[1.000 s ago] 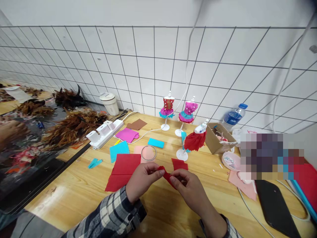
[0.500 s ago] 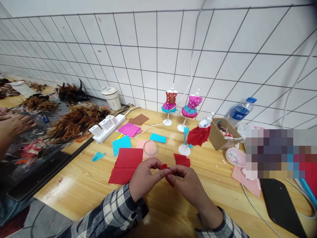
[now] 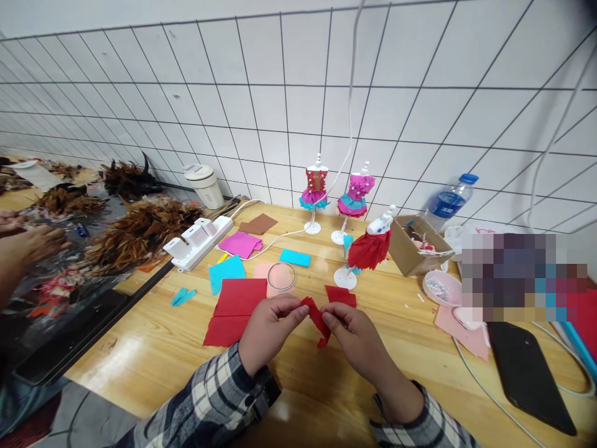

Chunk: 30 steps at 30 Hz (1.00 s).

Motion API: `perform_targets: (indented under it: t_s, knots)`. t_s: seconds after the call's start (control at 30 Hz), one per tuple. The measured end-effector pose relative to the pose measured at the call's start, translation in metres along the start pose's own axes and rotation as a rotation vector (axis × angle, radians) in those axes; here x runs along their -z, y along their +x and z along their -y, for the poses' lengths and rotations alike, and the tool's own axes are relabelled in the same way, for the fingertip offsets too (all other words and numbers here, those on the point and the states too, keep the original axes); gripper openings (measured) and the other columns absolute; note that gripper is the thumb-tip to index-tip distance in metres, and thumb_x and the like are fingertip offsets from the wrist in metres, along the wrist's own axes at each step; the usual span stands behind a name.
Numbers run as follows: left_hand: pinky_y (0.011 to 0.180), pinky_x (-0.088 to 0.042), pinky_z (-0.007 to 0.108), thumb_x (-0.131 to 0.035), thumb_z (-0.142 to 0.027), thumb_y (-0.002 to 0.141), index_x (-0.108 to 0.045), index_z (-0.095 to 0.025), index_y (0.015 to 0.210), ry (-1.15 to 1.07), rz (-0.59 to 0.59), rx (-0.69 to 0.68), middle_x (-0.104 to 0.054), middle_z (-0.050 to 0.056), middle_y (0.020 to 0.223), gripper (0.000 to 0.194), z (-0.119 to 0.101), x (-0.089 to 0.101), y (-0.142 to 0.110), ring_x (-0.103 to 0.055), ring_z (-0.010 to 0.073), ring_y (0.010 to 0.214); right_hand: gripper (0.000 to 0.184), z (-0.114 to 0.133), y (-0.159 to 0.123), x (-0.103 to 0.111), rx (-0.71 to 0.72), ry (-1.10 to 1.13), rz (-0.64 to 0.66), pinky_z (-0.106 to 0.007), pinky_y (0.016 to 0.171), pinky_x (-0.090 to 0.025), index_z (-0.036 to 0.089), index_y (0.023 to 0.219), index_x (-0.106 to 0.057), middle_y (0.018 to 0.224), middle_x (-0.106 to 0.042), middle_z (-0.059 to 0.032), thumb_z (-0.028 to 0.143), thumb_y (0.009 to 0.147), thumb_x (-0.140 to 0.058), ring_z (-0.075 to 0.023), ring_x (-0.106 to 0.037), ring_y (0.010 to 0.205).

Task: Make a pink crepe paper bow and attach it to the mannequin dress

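A narrow strip of red crepe paper (image 3: 319, 320) is stretched between my two hands above the table. My left hand (image 3: 269, 326) pinches its upper left end between thumb and fingers. At its right edge, the thumb and fingers of my right hand (image 3: 357, 336) are closed on it. Larger red sheets (image 3: 237, 305) lie flat just left of my left hand, and a small red piece (image 3: 341, 295) lies behind my right hand. Beyond it, a tilted miniature dress form (image 3: 373, 242) wears a red pleated skirt.
Two dressed mini forms (image 3: 316, 186) (image 3: 357, 196) stand by the wall. Blue paper (image 3: 227, 274), magenta paper (image 3: 240, 245) and a metal ring (image 3: 282, 276) lie behind my hands. A power strip (image 3: 200, 242) is left; a cardboard box (image 3: 415, 249) and black phone (image 3: 529, 376) are right. A co-worker's hand (image 3: 44, 239) is far left.
My hands have moved slightly apart, and more of the red strip shows between them. The whole view has shifted a little.
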<state>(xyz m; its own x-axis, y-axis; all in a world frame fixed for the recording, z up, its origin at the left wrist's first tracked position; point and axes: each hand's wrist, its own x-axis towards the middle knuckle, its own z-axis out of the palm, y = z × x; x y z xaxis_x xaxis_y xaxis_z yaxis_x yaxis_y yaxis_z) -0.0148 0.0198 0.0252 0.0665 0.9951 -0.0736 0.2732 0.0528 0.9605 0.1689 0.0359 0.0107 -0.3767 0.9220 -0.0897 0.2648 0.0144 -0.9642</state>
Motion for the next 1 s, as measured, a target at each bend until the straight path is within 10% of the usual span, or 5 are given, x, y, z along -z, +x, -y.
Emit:
perform_targets:
  t_s: [0.3, 0.5, 1.0]
  knots:
    - [0.070, -0.048, 0.027, -0.064, -0.038, 0.082, -0.074, -0.015, 0.077, 0.089, 0.056, -0.016, -0.070, 0.006, 0.076, 0.025, -0.001, 0.000, -0.003, -0.062, 0.0182, 0.074, 0.031, 0.000, -0.002, -0.001, 0.097, 0.028, -0.056, -0.032, 0.083, -0.049, 0.019, 0.108, -0.062, 0.103, -0.068, -0.0077, 0.039, 0.085, -0.062, -0.0203, -0.064, 0.094]
    - [0.072, -0.047, 0.026, -0.063, -0.038, 0.084, -0.077, -0.018, 0.078, 0.183, 0.135, -0.064, -0.069, 0.006, 0.079, 0.025, -0.002, -0.004, -0.004, -0.064, 0.0179, 0.078, 0.017, 0.005, -0.003, 0.001, 0.134, -0.071, -0.123, -0.029, 0.068, -0.048, 0.018, 0.075, -0.065, 0.075, -0.065, -0.0024, 0.034, 0.077, -0.070, -0.0169, -0.062, 0.072]
    - [0.071, -0.047, 0.027, -0.060, -0.032, 0.084, -0.072, -0.017, 0.079, 0.227, 0.106, -0.030, -0.070, 0.004, 0.078, 0.020, -0.014, -0.005, -0.005, -0.062, 0.0171, 0.075, 0.016, 0.005, -0.001, 0.004, 0.029, 0.066, -0.022, -0.027, 0.063, -0.048, 0.018, 0.091, -0.061, 0.078, -0.065, -0.0030, 0.032, 0.083, -0.058, -0.0156, -0.061, 0.068]
